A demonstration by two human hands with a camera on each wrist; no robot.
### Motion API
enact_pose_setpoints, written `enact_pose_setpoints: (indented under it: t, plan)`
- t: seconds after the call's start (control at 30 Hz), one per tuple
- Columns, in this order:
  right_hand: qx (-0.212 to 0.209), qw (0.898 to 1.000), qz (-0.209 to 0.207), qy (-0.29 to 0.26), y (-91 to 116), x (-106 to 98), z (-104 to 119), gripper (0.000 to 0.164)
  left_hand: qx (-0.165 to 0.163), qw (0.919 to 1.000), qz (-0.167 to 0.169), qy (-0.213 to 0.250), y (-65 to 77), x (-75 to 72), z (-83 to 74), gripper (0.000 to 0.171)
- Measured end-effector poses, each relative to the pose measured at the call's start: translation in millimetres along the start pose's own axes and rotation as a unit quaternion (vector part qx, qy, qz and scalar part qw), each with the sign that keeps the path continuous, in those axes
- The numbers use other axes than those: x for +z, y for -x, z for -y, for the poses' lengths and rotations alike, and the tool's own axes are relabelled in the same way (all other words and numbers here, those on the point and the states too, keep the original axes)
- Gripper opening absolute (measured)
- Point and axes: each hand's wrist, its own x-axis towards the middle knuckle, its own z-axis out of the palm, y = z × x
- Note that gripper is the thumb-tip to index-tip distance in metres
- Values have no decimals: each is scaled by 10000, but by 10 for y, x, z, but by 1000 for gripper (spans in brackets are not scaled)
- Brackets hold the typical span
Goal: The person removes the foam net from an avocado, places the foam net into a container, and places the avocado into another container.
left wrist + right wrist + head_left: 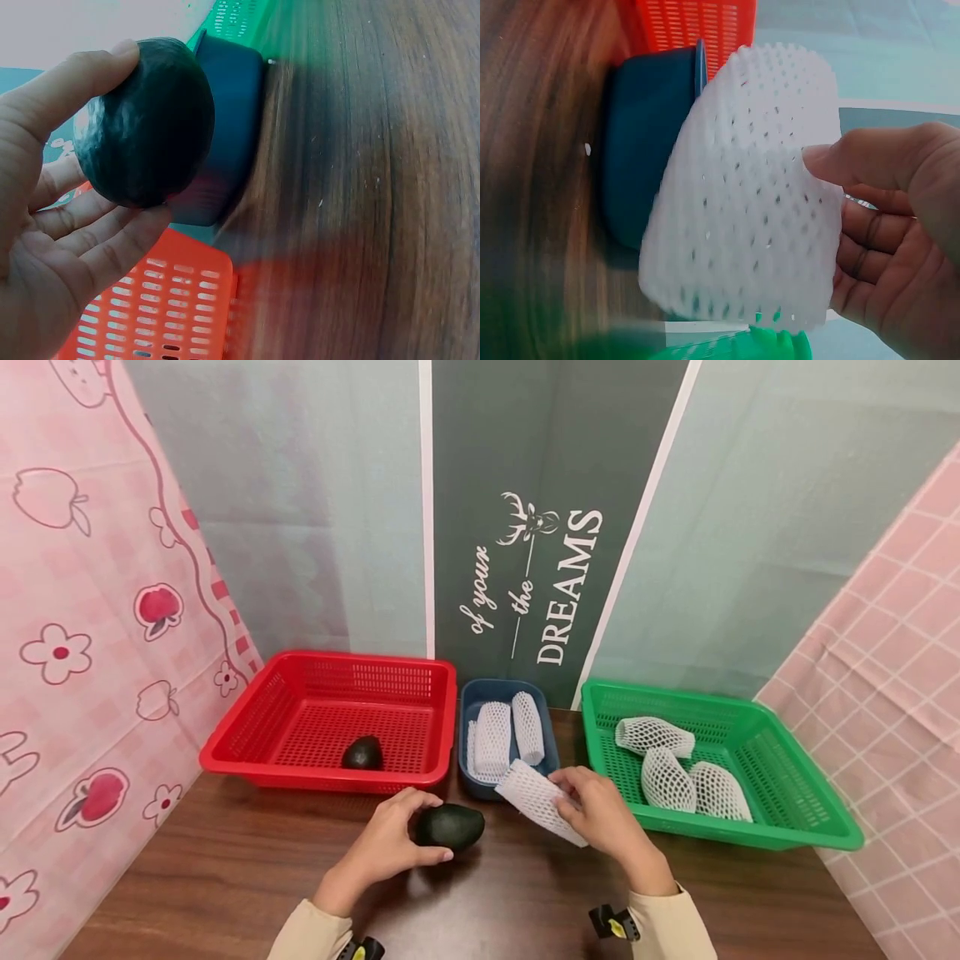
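Observation:
A dark green avocado (452,827) is gripped between the thumb and fingers of my left hand (392,837), just in front of the red basket. The left wrist view shows the same avocado (150,124) held up off the wooden table. My right hand (600,810) pinches a flattened white foam net sleeve (542,802) by its edge, near the blue bin. In the right wrist view the foam net sleeve (742,187) looks flat, with the thumb on its near face. Avocado and sleeve are apart.
At left stands a red basket (330,781) with one avocado (363,753) in it. The blue bin (553,735) between the baskets holds several foam net sleeves (492,739). A green basket (795,760) at right contains 3 net-wrapped pieces (669,781). Curtains hang behind.

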Motion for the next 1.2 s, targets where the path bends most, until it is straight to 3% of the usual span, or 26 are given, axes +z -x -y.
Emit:
enact_pose_setpoints:
  t: [0.3,0.5,0.63,0.83,1.07,1.2]
  plan:
    - [-536,9973,-492,-107,-216,-35,-108,28,-111,9997,87,177,77,-81,-17,53]
    - [-485,9974,-528,-70,-374,-46,-147,22,-61,9998,68,202,99,-149,-13,54]
    - [-258,9990,-322,-152,-483,-38,-174,14,-57,9996,85,246,103,-197,-23,54]
    - [249,9990,47,-360,-648,-17,-196,25,-83,9996,63,273,104,-271,-40,54]
    - [443,9980,191,-404,-845,53,-259,24,-199,9994,-5,286,112,-371,-54,54]
    - [530,9970,367,-424,-903,92,-301,32,-310,9991,-8,285,123,-431,-56,54]
